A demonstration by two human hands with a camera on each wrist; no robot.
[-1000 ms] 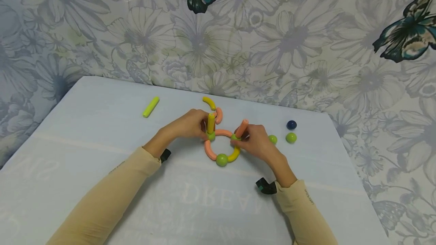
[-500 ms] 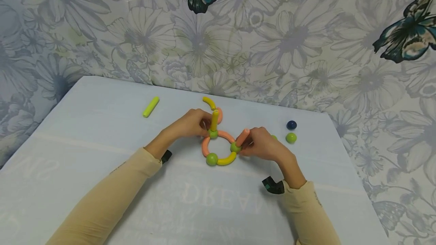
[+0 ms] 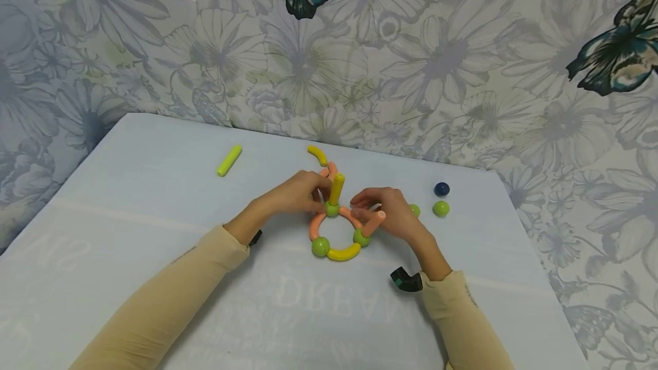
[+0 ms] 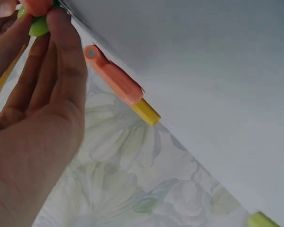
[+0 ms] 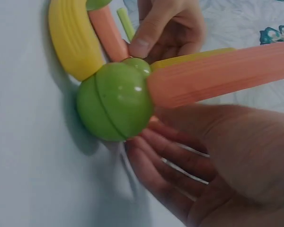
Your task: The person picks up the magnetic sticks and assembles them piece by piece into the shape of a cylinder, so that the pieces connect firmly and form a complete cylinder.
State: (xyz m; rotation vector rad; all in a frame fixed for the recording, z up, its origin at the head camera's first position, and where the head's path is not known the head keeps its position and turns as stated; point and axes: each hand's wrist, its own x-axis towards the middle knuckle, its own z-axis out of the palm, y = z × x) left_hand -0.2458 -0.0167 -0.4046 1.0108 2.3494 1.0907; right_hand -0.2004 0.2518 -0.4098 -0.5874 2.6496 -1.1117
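Observation:
A ring of curved pink and yellow pieces joined by green balls lies on the table in the head view. My left hand (image 3: pixel 303 192) pinches the far green ball (image 3: pixel 332 209), from which a yellow rod (image 3: pixel 336 189) stands up. A pink rod (image 3: pixel 374 223) leans outward from the right green ball (image 3: pixel 361 237). Beside that rod is my right hand (image 3: pixel 393 213), its fingers extended and spread; the right wrist view shows its thumb behind the rod. The near green ball (image 3: pixel 321 246) joins a pink curved piece (image 3: pixel 316 227) and a yellow curved piece (image 3: pixel 344 253).
Behind the ring lie a loose yellow curved piece (image 3: pixel 317 155) and pink curved pieces (image 3: pixel 332 170). A lime rod (image 3: pixel 229 160) is at back left. To the right are a dark blue ball (image 3: pixel 441 189), a green ball (image 3: pixel 441 208) and another green ball (image 3: pixel 414 210), partly hidden.
The ring has turned clockwise, its right ball coming nearer to me, and shifted slightly right. My right hand has let go of the right ball and pink rod. My left hand still holds the far ball.

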